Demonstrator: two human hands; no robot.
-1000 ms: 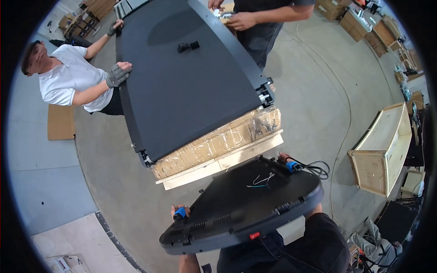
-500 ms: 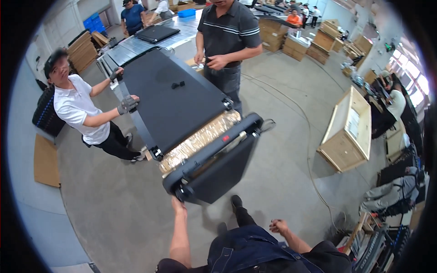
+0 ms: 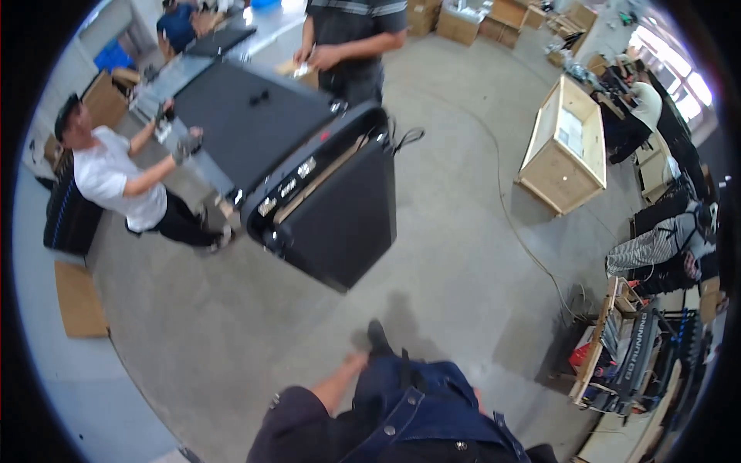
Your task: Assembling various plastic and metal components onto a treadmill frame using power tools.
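My left hand (image 3: 355, 362) hangs low beside my dark blue apron (image 3: 417, 401), apart from the machine; blur hides its fingers. Of my right arm (image 3: 478, 400) only a sliver of skin shows past the apron, and the hand itself is hidden. Ahead of me, a black treadmill (image 3: 239, 116) rests on the metal-topped line, its hinged front panel (image 3: 340, 216) hanging down at the end nearest me. A small black part (image 3: 259, 98) lies on its deck. At the left, a person in a white shirt has both gloved hands (image 3: 187, 145) at the treadmill's side.
A second person (image 3: 351, 46) stands at the treadmill's far right side, handling something small. An open wooden crate (image 3: 540, 170) sits on the floor to the right, with a hose (image 3: 505, 208) running past it. Stacked machine parts (image 3: 633, 347) line the right edge. Flat cardboard (image 3: 81, 301) leans at the left.
My left hand has left the treadmill's end and dropped to my side. The front panel has swung up against the deck end, hiding the brown wrapping. My right hand has slipped behind the apron.
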